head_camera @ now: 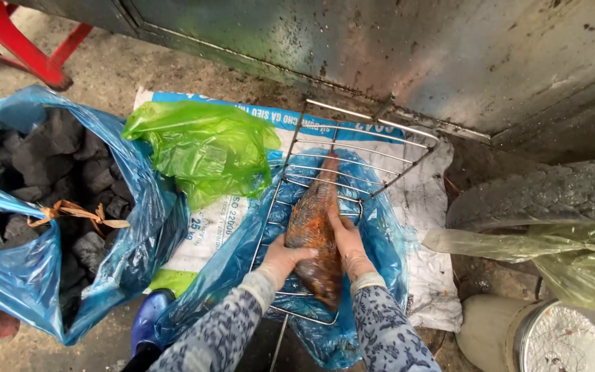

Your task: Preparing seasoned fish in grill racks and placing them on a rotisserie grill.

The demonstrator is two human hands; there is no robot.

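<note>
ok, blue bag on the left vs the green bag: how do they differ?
The blue bag is large, open and full of black charcoal; the green bag is smaller, crumpled and looks empty. The blue bag stands on the ground; the green bag lies on the white sack. Both are thin translucent plastic.

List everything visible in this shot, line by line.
fish: one, orange-brown, on the wire rack
wire rack: one, silver, over a blue sheet
blue sheet: one, under the rack
printed sack: one, white, on the ground
green bag: one, crumpled, on the sack
blue bag: one, open, left
charcoal: many lumps, black, inside the blue bag
tyre: one, grey, right
red frame: one, top left
left hand: on the fish
right hand: on the fish
</note>
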